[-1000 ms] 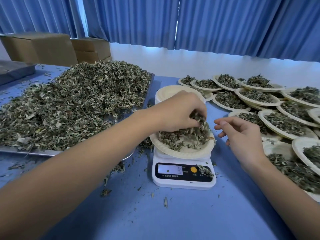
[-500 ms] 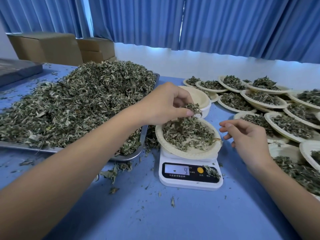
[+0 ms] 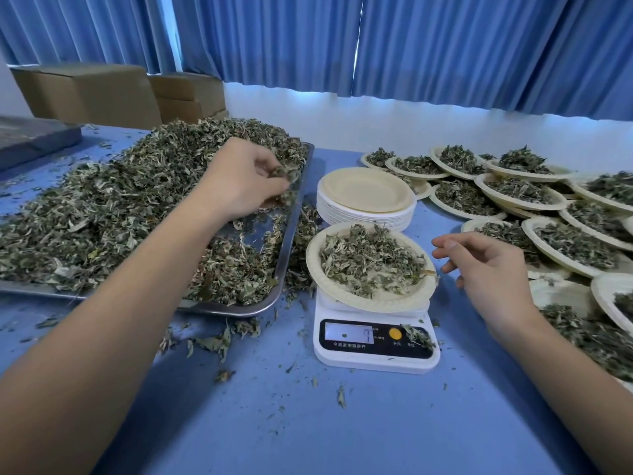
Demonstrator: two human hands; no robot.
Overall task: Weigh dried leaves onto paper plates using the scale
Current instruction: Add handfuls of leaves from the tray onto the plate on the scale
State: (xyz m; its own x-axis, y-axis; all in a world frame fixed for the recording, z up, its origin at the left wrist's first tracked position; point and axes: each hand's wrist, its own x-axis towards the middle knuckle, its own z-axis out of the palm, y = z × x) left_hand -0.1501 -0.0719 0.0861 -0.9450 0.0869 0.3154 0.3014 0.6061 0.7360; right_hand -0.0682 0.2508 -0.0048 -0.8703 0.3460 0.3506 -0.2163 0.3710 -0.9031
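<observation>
Cardboard boxes (image 3: 85,92): two, at the far left back, under the blue curtains (image 3: 274,39).
Tabletop (image 3: 376,426): blue, and it carries everything named below.
Metal tray (image 3: 294,217): on the left of the tabletop, with part of its bare floor showing near its right rim.
Dried leaves (image 3: 102,214): heaped high in the tray, the bulk of them to the left and back.
My left hand (image 3: 239,183): reached out over the tray's right side, knuckles up.
My left fingers (image 3: 274,182): curled together, pinching a small tuft of the dried leaves just above the heap.
Loose scraps (image 3: 219,342): leaf bits scattered on the tabletop in front of the tray.
Stack of empty plates (image 3: 366,197): just right of the tray, behind the scale.
Paper plate (image 3: 315,269): sits on the scale's platform with a shallow layer of leaves across it.
Scale (image 3: 375,363): white, at the middle of the tabletop, display lit, but the digits are too blurred for me to read.
Leaf clump (image 3: 418,335): lies on the scale's dark front panel, right of the orange button (image 3: 395,334).
My right hand (image 3: 486,269): in the air just right of the paper plate, not touching it.
My right fingers (image 3: 445,242): loosely bent and a little apart, holding nothing.
Filled plates (image 3: 513,193): many overlapping plates, each with leaves, spread across the right side of the tabletop.
</observation>
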